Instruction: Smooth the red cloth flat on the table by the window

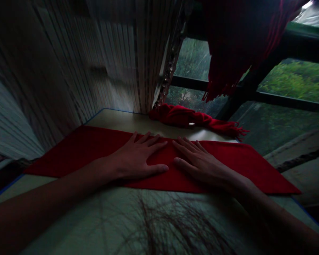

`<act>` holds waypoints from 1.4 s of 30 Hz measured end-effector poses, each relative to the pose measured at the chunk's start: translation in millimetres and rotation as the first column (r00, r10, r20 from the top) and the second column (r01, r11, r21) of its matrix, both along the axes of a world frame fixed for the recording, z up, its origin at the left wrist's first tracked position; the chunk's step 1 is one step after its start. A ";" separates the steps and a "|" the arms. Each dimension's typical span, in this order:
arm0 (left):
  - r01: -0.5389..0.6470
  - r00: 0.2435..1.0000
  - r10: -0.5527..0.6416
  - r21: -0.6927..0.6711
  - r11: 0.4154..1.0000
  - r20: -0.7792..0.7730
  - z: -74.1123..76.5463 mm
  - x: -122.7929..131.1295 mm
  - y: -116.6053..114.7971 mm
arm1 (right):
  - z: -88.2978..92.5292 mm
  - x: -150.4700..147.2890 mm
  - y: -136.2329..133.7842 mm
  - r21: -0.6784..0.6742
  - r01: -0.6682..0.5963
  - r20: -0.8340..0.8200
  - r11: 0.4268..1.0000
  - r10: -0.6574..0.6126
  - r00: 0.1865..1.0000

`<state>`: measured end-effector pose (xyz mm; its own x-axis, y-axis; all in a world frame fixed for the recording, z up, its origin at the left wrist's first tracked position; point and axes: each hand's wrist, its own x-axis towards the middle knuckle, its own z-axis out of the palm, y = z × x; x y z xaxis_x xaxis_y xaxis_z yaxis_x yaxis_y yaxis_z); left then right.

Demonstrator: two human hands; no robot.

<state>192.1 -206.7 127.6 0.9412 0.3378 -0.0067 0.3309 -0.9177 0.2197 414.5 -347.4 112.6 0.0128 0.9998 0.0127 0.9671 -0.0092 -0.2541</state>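
Note:
A long red cloth (77, 150) lies flat across a pale table (122, 122), folded into a wide band. My left hand (136, 157) rests palm down on its middle, fingers stretched out and spread. My right hand (198, 161) lies flat beside it on the same cloth, fingers straight and pointing left and away. The fingertips of the two hands nearly meet at the cloth's far edge. Neither hand holds anything.
A bunched red fringed scarf (191, 118) lies at the table's far edge. Another red fringed cloth (231, 46) hangs above by a dark-framed window (281, 97). A pale striped curtain (95, 60) fills the left. The table's right edge (305, 212) drops off.

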 end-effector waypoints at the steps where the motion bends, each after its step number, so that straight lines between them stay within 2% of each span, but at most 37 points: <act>1: -0.026 1.000 0.026 0.017 1.000 0.011 1.1 0.9 -0.1 | -0.6 0.8 0.1 -0.001 -0.004 0.003 1.000 0.004 1.000; 6: -0.147 0.989 0.144 0.103 0.984 0.038 0.4 2.0 6.8 | 0.9 6.7 0.1 0.052 0.047 0.035 0.998 -0.049 0.998; 11: -0.149 0.989 0.150 0.059 0.987 -0.007 -6.9 -1.2 14.9 | -0.1 14.0 -0.4 -0.018 0.095 0.051 0.995 -0.094 0.994; 15: -0.164 0.986 0.165 0.062 0.984 -0.002 -4.5 -2.3 15.1 | -4.0 18.2 -1.5 0.041 0.117 0.050 0.992 -0.119 0.992; 21: -0.191 0.981 0.193 0.074 0.979 -0.024 -2.4 -2.4 13.9 | -4.9 21.5 -1.7 0.047 0.128 0.067 0.991 -0.131 0.989; 26: -0.199 0.979 0.202 0.091 0.976 -0.021 -4.5 -0.9 13.6 | -2.2 22.2 -1.7 -0.012 0.133 0.072 0.991 -0.132 0.989; 30: -0.209 0.978 0.211 0.103 0.972 -0.002 -5.3 -1.0 14.4 | -3.3 26.0 -2.2 0.058 0.159 0.081 0.986 -0.164 0.983; 36: -0.209 0.976 0.213 0.080 0.975 -0.053 -8.5 -1.3 14.1 | -11.0 32.7 -2.5 0.000 0.160 0.073 0.987 -0.160 0.984; 39: -0.209 0.975 0.215 0.092 0.973 -0.062 -6.0 -1.0 12.5 | -10.6 32.1 -2.3 -0.007 0.167 0.081 0.986 -0.166 0.983; 42: -0.183 0.980 0.190 0.115 0.976 -0.054 -0.7 0.0 9.1 | -6.1 26.9 -1.8 0.054 0.158 0.107 0.986 -0.163 0.981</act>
<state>192.1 -197.5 126.9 0.8603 0.5094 -0.0185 0.5087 -0.8557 0.0950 441.4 -349.2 106.5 0.1693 0.9832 0.0675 0.9761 -0.1578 -0.1496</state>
